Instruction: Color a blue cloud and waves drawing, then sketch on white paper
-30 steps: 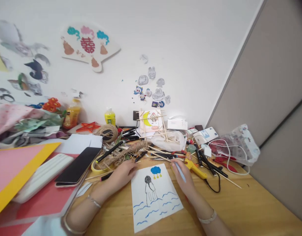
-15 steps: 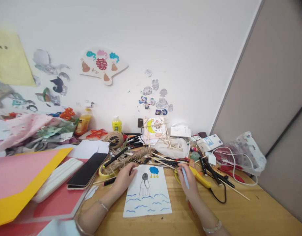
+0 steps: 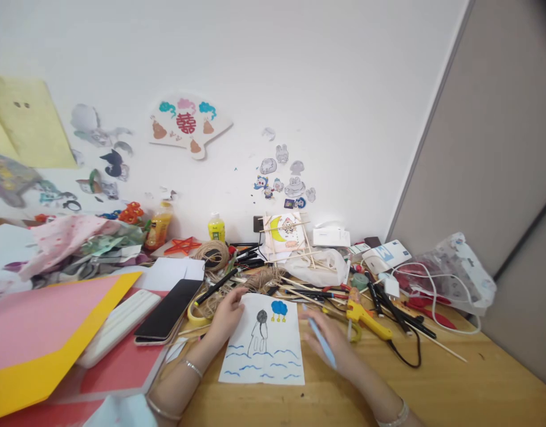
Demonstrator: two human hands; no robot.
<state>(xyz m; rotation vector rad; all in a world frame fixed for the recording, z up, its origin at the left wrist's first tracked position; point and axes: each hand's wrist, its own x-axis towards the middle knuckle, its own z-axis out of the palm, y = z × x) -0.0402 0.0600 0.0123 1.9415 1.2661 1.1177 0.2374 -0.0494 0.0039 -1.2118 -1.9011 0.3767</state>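
Note:
A white sheet of paper lies flat on the wooden table, with a drawn figure, blue waves and a blue cloud with yellow drops. My left hand is at its upper left edge, fingers bent and closed on the corner. To the right of the paper, my right hand is closed around a light blue pen, whose tip end points up and left. The fingertips of this hand are close to the paper's right edge, and partly smeared by motion.
Behind the paper lie wooden sticks, black markers and twine. A yellow glue gun with a black cord is to the right. On the left are a black phone, a white case and coloured sheets. Bottles stand by the wall.
My right hand has moved down and left, nearer the paper, with the pen still in it. The paper has shifted slightly up and left, and the view has turned a little.

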